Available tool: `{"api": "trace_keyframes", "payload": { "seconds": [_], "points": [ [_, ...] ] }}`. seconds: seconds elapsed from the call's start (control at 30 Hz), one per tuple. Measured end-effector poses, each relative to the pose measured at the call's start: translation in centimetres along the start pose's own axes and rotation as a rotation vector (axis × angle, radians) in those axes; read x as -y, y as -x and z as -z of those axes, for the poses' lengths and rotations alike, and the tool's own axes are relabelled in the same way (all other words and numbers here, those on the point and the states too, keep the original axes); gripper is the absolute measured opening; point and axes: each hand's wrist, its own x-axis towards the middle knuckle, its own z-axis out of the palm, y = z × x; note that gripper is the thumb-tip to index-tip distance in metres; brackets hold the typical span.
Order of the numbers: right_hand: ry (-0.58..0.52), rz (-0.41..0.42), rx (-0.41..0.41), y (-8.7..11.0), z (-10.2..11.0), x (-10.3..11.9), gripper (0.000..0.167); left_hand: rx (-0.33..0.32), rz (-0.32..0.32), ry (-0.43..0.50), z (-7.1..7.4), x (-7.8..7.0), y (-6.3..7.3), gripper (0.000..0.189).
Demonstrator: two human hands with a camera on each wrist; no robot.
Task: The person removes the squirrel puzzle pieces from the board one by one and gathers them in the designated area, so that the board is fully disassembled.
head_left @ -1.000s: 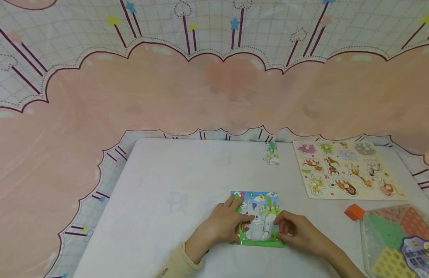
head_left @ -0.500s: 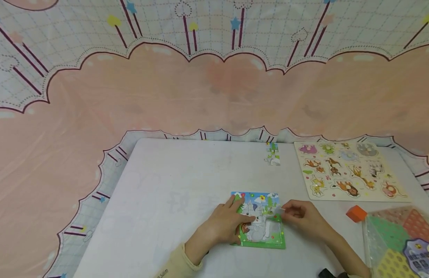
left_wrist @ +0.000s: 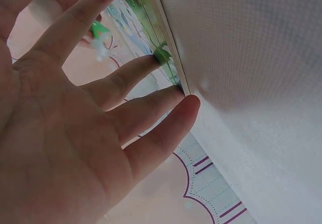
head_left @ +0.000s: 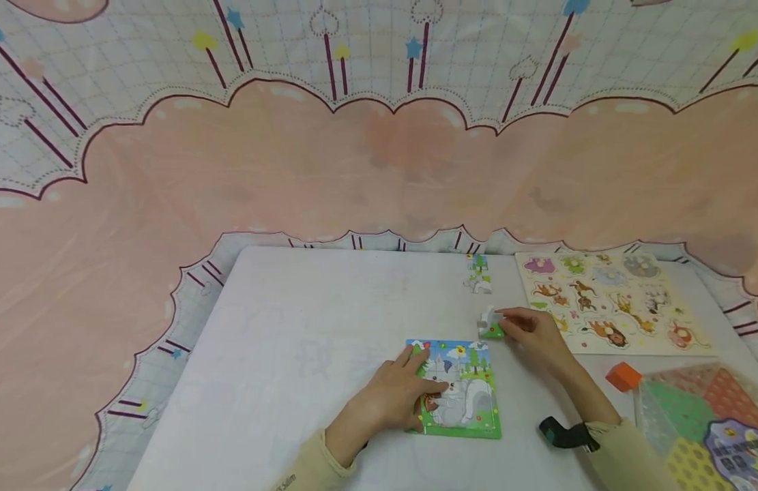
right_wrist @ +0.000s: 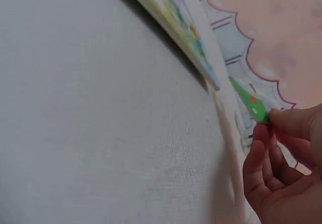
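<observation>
A square jigsaw puzzle (head_left: 458, 409) with a grey squirrel on green and blue lies on the white table. My left hand (head_left: 394, 392) rests across its left side, fingers spread; the left wrist view shows straight fingertips along the board's edge. Beyond the puzzle's far right corner, my right hand (head_left: 535, 334) pinches a jigsaw piece (head_left: 491, 323) between thumb and fingers, held up off the board. In the right wrist view that piece (right_wrist: 254, 103) shows green with a red spot. Farther back lie two loose jigsaw pieces (head_left: 478, 283), one behind the other.
A cream animal peg board (head_left: 624, 341) lies at the back right. Nearer are an orange block (head_left: 623, 376) and a clear bag of coloured shapes (head_left: 679, 416). A black wrist device (head_left: 563, 434) is at the right sleeve. A patterned cloth (head_left: 354, 170) hangs behind the table.
My right hand has lifted a jigsaw piece from the puzzle's right side and carried it away toward the back. The left hand stays on the puzzle.
</observation>
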Motion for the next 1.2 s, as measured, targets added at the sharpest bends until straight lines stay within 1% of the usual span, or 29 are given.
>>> {"api": "trace_keyframes", "payload": {
  "seconds": [0.07,0.2,0.3,0.43,0.57,0.77,1.0,1.2],
  "points": [
    [0.006,-0.035,-0.024,-0.8,-0.3,-0.2,0.026,0.002,0.0,-0.002,-0.1,0.0,0.0,0.071],
    [0.002,-0.093,-0.04,-2.2,-0.8,-0.4,0.025,0.006,0.002,0.005,-0.3,0.0,0.1,0.071],
    [0.04,-0.079,-0.046,-3.1,-1.0,-0.5,0.022,0.004,0.005,0.012,-0.3,0.0,0.1,0.071],
    [0.143,-0.044,-0.045,-3.9,-1.2,-0.5,0.018,0.0,0.007,0.019,-0.3,-0.1,0.2,0.071],
    [0.196,-0.045,-0.04,-4.3,-1.2,-0.5,0.018,-0.008,0.006,0.022,-0.3,-0.1,0.2,0.071],
    [0.208,-0.071,-0.045,-4.8,-1.0,-0.5,0.019,-0.003,0.01,0.025,-0.3,-0.1,0.2,0.071],
    [0.221,-0.097,-0.075,-5.1,-1.0,-0.7,0.019,-0.005,0.004,0.022,-0.3,0.0,0.2,0.071],
    [0.234,-0.091,-0.057,-5.6,-0.6,-0.7,0.018,-0.007,0.002,0.011,-0.2,0.0,0.1,0.071]
  ]
}}
